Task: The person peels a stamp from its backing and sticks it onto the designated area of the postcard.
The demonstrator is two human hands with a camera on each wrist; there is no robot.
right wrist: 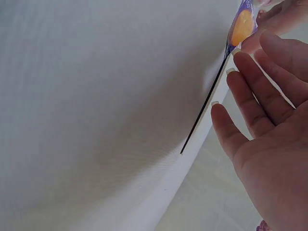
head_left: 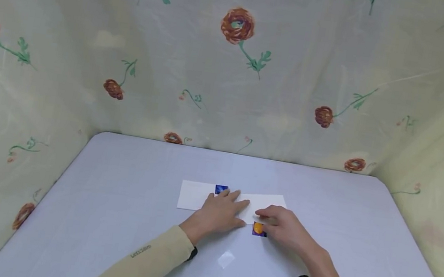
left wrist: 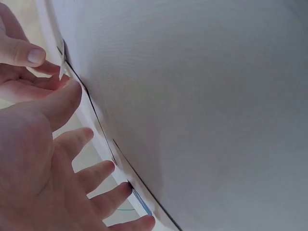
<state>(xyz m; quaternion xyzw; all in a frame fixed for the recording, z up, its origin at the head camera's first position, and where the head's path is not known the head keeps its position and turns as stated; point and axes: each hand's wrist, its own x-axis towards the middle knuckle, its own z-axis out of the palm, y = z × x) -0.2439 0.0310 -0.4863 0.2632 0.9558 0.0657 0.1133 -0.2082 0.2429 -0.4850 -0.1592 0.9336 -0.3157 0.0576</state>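
My left hand [head_left: 218, 211] lies with its fingers spread across two white paper cards, the left card [head_left: 192, 195] and the right card [head_left: 269, 203]. A small blue picture square [head_left: 221, 189] shows just beyond its fingertips. My right hand [head_left: 283, 227] is at the right card's near edge, pinching a small purple picture square with an orange round shape [head_left: 258, 229] between thumb and fingers. That square juts out past the card's near edge. From low down, the right wrist view shows the purple square [right wrist: 242, 26] tilted up beside the fingertips.
White cloth covers the table [head_left: 125, 248]. A small shiny, pale square [head_left: 226, 259] lies on it, nearer me. Flower-patterned curtains [head_left: 291, 72] hang behind the table and at both sides.
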